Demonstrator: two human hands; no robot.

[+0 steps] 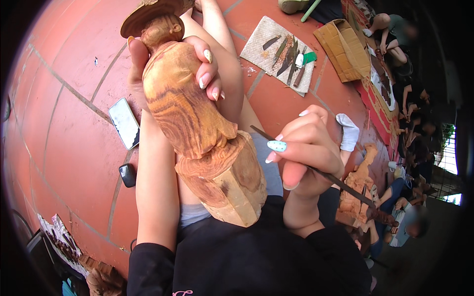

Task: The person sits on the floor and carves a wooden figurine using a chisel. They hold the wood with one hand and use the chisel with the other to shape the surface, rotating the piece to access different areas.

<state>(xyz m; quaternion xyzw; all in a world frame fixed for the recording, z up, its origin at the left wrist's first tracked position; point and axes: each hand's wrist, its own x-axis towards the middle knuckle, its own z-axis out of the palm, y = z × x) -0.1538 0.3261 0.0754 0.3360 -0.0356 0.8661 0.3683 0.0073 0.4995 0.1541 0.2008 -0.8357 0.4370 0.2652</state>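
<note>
A carved wooden figurine (182,103) with a wide round hat (148,16) leans across my lap, its grain showing in dark bands. Its blocky, many-sided base (222,185) rests toward my body. My left hand (207,69) is wrapped round the figure's upper body from behind, thumb on one side and fingers on the other. In my right hand (308,148) is a slim dark carving tool (345,189), pinched between thumb and fingers. The tool's thin tip is just right of the figure, apart from it in the picture. Its handle end points down to the right.
On the red tiled floor (74,138) lie a phone (124,123) and a small black case (127,175). A pale mat (256,39) holds several blades. Beyond it is a cardboard box (343,49). Another wooden carving (358,192) stands at right, near other people. More tools lie lower left.
</note>
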